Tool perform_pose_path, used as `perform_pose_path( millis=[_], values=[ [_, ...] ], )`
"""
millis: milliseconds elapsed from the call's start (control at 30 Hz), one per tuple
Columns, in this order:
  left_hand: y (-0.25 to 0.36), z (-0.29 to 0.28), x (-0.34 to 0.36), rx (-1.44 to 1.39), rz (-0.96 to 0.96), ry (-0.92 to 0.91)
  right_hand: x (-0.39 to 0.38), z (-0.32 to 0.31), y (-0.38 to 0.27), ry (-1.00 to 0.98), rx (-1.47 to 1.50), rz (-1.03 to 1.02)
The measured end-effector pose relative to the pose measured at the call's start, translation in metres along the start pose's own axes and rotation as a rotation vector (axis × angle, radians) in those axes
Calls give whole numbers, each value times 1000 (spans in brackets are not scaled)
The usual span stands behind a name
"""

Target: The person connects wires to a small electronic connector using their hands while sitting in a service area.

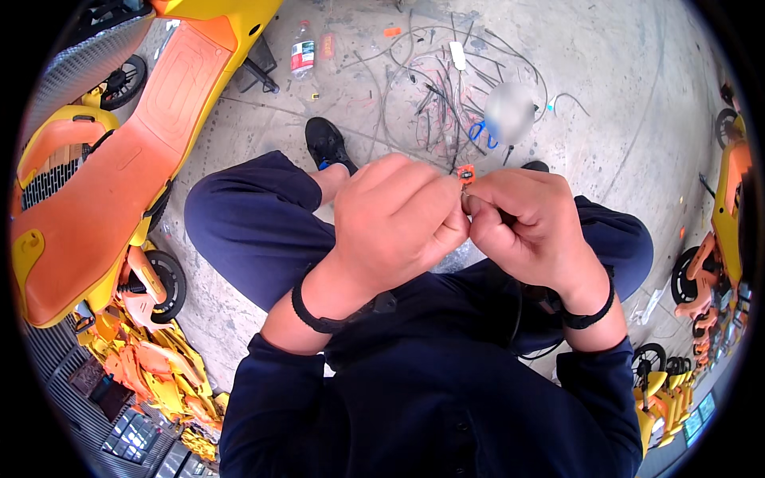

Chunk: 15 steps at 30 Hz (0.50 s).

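Your left hand [398,215] and right hand [526,227] meet in front of you above your lap, the fingers curled in and the thumbs pressed against the forefingers. Between them you are grasping a small orange piece [466,173] with a dark middle; it stands just above your meeting fingertips, and a thin part runs down from it into the pinch. Your fingers hide how much of it each hand has. You wear a dark band on each wrist, and your knees, in dark blue trousers [255,219], spread to either side, with a black shoe [327,143] showing beyond your left hand. On the concrete floor [629,103] ahead lies a loose tangle of cables [434,95], dark and thin reddish strands mixed together, with a white tag [457,56] at its upper part and blue handles [476,130] at its near side. A clear bottle [303,54] with a red and white label lies left of the tangle, well apart from your hands. Close on your left is a large orange and yellow vehicle body [103,199], with a heap of orange and yellow panels [155,358] nearer you; more yellow vehicles [729,191] line your right.
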<state>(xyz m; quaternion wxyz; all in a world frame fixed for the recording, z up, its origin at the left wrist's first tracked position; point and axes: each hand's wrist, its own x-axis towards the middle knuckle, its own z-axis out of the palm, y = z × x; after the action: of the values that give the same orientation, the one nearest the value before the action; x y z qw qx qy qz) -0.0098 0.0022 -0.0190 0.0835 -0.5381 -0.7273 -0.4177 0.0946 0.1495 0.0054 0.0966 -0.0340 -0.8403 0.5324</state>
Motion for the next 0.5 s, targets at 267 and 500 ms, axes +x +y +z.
perform_pose_path(
  millis=[267, 500],
  values=[
    [6, -7, 5, -72, -91, 26, -1, -2, -3, 30, 68, 73],
    [1, -9, 2, -480, -216, -90, -2, -10, -6, -64, 214, 138]
  ],
)
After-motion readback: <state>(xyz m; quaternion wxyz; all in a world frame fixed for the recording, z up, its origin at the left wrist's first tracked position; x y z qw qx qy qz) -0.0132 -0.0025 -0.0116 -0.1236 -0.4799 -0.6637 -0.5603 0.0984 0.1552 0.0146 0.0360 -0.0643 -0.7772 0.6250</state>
